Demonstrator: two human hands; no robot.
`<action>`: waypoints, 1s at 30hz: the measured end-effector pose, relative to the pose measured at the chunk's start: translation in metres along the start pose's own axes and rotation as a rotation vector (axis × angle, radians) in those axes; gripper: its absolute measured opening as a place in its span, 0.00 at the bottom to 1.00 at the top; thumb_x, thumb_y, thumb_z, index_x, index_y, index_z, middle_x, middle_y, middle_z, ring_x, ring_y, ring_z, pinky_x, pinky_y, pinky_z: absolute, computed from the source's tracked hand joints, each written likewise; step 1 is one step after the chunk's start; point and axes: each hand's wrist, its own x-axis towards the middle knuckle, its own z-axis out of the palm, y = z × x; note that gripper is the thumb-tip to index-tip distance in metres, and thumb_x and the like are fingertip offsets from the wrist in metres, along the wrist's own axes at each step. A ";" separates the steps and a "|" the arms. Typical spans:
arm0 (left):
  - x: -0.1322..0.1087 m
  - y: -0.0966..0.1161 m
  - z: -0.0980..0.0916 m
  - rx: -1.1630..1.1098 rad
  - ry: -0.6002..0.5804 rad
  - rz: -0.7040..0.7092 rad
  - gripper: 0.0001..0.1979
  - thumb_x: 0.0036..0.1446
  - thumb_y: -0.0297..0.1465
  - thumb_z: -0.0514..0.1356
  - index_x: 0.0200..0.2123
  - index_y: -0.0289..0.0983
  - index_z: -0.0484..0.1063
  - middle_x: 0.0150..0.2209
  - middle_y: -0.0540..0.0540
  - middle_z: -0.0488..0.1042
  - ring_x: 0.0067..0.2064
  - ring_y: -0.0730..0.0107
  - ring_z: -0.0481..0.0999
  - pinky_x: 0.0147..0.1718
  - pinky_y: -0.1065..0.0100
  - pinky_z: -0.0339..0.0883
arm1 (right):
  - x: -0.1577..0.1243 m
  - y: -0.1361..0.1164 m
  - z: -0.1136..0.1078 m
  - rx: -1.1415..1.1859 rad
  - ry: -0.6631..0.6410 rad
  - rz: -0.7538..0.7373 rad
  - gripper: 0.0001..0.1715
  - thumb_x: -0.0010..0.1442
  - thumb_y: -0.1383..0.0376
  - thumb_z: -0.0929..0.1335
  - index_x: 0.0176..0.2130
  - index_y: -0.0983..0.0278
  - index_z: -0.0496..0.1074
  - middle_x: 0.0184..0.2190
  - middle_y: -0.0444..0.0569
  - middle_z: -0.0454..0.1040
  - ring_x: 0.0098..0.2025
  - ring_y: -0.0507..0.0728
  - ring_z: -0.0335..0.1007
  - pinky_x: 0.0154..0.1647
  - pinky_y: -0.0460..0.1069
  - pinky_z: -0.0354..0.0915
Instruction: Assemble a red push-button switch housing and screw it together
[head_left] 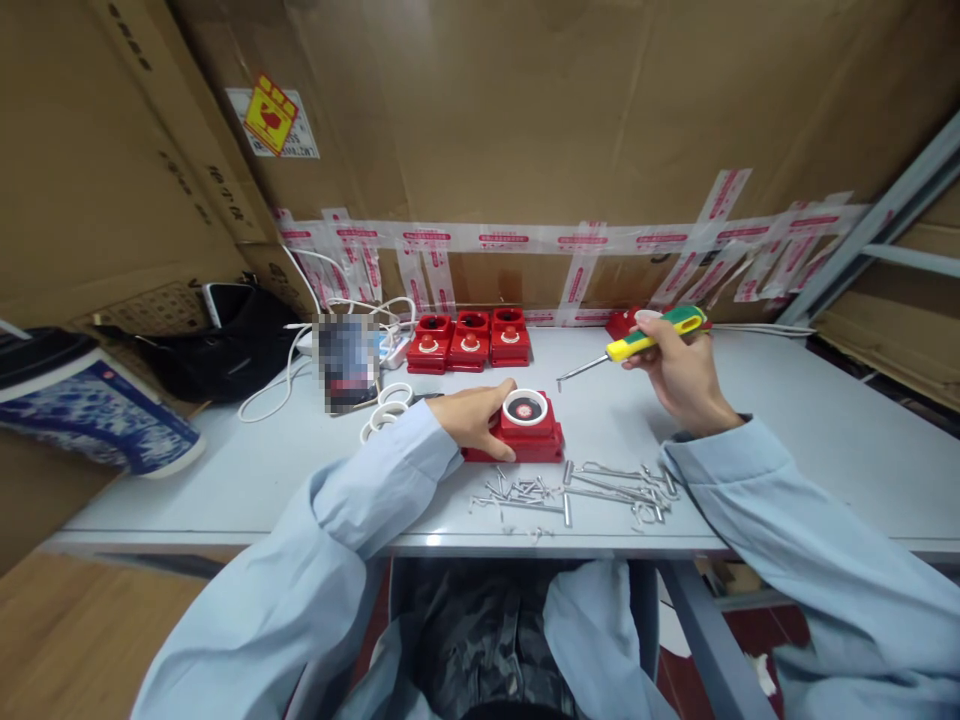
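My left hand (474,418) is wrapped round the left side of a red alarm box (525,442) lying on the table. On top of the box is a white ring (526,394) around a black face with a red and white centre. A screwdriver (637,345) with a yellow and green handle is gripped in my right hand (686,375). Its shaft points left and down, with the tip above the table to the right of the box. A small silver piece, perhaps a screw, hangs at the tip. My left fingers partly cover the box.
Loose screws (521,488) and T-shaped metal rods (615,487) lie near the front edge. Several white rings (394,397) are left of my hand. Three red boxes (469,345) stand behind; another red part (621,322) is partly hidden. A cup (105,400) stands far left, near cables (262,400).
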 end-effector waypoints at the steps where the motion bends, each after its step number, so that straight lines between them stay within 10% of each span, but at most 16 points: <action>1: 0.000 0.000 0.000 0.001 0.001 0.000 0.29 0.39 0.43 0.66 0.38 0.40 0.52 0.35 0.50 0.68 0.36 0.64 0.69 0.32 0.69 0.58 | 0.002 0.005 -0.001 -0.003 0.019 0.013 0.08 0.44 0.65 0.72 0.22 0.66 0.70 0.11 0.38 0.64 0.13 0.48 0.63 0.15 0.44 0.68; 30: -0.001 0.000 -0.001 0.033 -0.010 -0.017 0.31 0.39 0.44 0.66 0.41 0.40 0.54 0.39 0.46 0.70 0.39 0.60 0.70 0.36 0.67 0.61 | -0.007 0.023 0.006 -0.108 -0.017 0.068 0.10 0.45 0.64 0.73 0.21 0.66 0.70 0.15 0.42 0.71 0.16 0.49 0.67 0.16 0.44 0.70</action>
